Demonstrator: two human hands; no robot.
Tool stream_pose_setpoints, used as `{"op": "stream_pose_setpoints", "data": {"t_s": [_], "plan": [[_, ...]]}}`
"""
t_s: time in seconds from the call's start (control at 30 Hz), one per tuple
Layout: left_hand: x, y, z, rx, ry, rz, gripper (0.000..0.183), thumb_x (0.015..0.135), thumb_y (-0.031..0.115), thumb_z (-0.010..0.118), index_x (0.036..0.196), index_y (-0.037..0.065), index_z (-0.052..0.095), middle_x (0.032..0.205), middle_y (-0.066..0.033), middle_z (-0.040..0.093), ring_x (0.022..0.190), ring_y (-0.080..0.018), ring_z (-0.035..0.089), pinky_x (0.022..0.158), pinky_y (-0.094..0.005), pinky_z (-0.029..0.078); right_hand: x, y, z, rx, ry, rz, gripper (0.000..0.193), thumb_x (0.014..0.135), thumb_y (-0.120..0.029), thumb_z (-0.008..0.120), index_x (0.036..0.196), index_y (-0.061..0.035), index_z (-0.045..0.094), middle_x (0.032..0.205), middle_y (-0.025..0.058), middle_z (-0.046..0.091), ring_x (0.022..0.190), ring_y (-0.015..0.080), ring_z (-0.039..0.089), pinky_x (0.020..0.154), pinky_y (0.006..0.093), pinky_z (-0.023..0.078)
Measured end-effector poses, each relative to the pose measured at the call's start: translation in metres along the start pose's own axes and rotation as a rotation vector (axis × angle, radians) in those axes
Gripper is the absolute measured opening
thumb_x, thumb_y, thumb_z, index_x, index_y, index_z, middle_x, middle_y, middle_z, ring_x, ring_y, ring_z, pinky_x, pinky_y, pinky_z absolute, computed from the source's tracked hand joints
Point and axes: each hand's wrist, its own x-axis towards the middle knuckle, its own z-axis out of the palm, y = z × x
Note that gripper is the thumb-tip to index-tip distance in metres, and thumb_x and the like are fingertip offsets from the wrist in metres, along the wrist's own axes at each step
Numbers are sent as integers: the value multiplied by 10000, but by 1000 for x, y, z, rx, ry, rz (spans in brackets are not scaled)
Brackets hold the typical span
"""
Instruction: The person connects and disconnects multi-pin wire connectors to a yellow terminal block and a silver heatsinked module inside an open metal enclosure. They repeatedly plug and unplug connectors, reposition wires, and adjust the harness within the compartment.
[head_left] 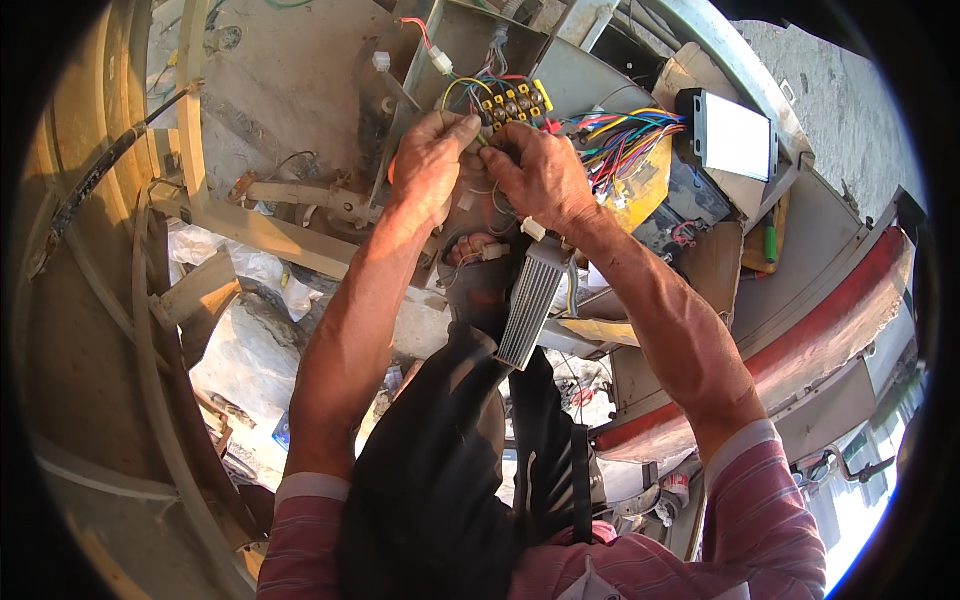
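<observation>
Head view: the largest thing is the grey metal frame (pixel 575 65) spanning the top centre and bending down the right of the picture, apparently serving as a bench for the electrical parts. At lower centre, dark trousers (pixel 430 450) show the knees set apart, which probably leaves room for the finned metal case (pixel 535 300) slanting between them (what bears its weight, I cannot tell). At upper right, a white-faced box (pixel 735 137) lies beside the multicoloured wire bundle (pixel 632 150), whose loose ends fan out toward the terminal block, likely so each can be picked out.

Just above centre, the left hand (pixel 430 170) and right hand (pixel 545 175) meet, almost touching. Thumb and fingers of each are closed in a pinch on a thin wire (pixel 482 140), presumably because something so slender needs holding from both sides; the exact contact is partly hidden. Further right, a green handle (pixel 771 245) lies apart. Just above the hands sits the black terminal block (pixel 515 103) with its brassy contacts, near enough to reach easily. Smallest, a white plug (pixel 440 61) ends a red lead at top centre.
</observation>
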Motion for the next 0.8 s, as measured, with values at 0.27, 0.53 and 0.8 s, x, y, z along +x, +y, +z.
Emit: {"op": "stream_pose_setpoints", "data": {"t_s": [0.27,0.53,0.8], "plan": [[-9,-1,2,-183,29,-25,162,1062,190,697,1112,36,706,958,-51,705,840,-188,727,788,-356,613,1,-3,5,134,140,22,305,941,-272,769,1051,11,741,896,196,783,814,333,785,729,420,601],[-9,21,6,210,128,-47,307,1007,300,772,1031,-3,732,826,-43,715,667,-134,662,618,-299,551,-4,-3,6,62,114,14,300,938,-258,758,1075,7,724,915,199,784,816,335,786,743,427,608],[-9,39,13,521,155,-54,334,1007,352,763,1001,21,720,808,-42,723,652,-122,631,604,-288,512,-5,-6,5,96,130,1,263,934,-259,720,1081,-43,689,919,220,770,875,449,749,808,528,596]]}}
